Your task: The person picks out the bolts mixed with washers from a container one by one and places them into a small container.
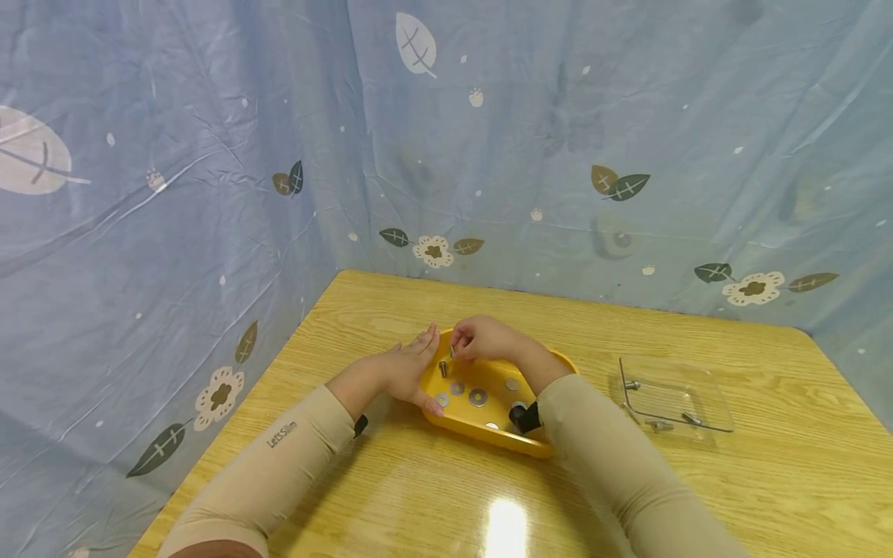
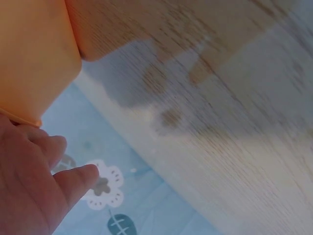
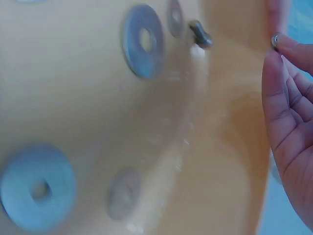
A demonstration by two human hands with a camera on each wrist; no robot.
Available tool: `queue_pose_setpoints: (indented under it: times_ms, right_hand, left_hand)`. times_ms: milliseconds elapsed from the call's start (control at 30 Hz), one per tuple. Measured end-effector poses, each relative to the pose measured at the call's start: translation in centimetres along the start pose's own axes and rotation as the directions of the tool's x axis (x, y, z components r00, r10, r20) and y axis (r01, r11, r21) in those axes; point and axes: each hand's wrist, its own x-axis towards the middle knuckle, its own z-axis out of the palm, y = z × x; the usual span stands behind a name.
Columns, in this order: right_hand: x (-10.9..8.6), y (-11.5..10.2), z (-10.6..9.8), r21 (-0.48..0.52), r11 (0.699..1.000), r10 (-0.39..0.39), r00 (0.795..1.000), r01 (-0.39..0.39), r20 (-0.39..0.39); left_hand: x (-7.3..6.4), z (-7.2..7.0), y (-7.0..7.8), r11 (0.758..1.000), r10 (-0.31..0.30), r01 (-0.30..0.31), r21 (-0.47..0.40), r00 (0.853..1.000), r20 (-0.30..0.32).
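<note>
A yellow plastic tray point(image 1: 488, 435) stands on the wooden table. My left hand point(image 1: 408, 372) rests along its left end, fingers extended over the rim and thumb at the near corner. Above the far left part of the tray, my right hand point(image 1: 486, 339) pinches a small metal bolt point(image 3: 275, 42) between thumb and fingertips; most of that bolt is hidden by the fingers. Another bolt point(image 1: 443, 369) lies on the tray floor just below. Several flat washers point(image 1: 477, 397) of different sizes are spread over the tray floor. The right forearm covers part of the tray's right side.
To the right, a clear plastic container point(image 1: 673, 391) has several bolts point(image 1: 659, 425) in or around it. A blue patterned curtain point(image 1: 488, 155) hangs behind and to the left of the table point(image 1: 391, 496). Dark wrist-camera parts point(image 1: 525, 418) show over the tray's right end.
</note>
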Motion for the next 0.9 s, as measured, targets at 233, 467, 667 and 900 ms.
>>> queue_pose_setpoints:
  times_ms: [233,467,667,900]
  right_hand:
    - [-2.2,-1.0,-2.4,0.04,0.999,-0.008,1.0,0.009,-0.026]
    - [-5.2,-1.2,-5.3,0.098,0.993,-0.065,0.997,0.068,-0.039]
    - [-8.9,-0.4,-8.1,0.073,0.994,-0.069,0.991,0.078,-0.113]
    - [-13.0,1.2,-11.2,0.086,0.996,-0.023,0.984,0.039,-0.175]
  left_hand:
    - [0.0,0.0,0.0,1.0,0.002,-0.002,-0.012,1.0,-0.001]
    - [-0.1,0.0,0.1,1.0,0.009,-0.009,-0.018,1.0,-0.012]
    - [-0.2,-0.2,0.3,1.0,0.012,-0.013,-0.023,1.0,-0.011]
    - [-0.2,0.0,0.3,0.999,0.002,-0.002,-0.042,1.0,-0.005]
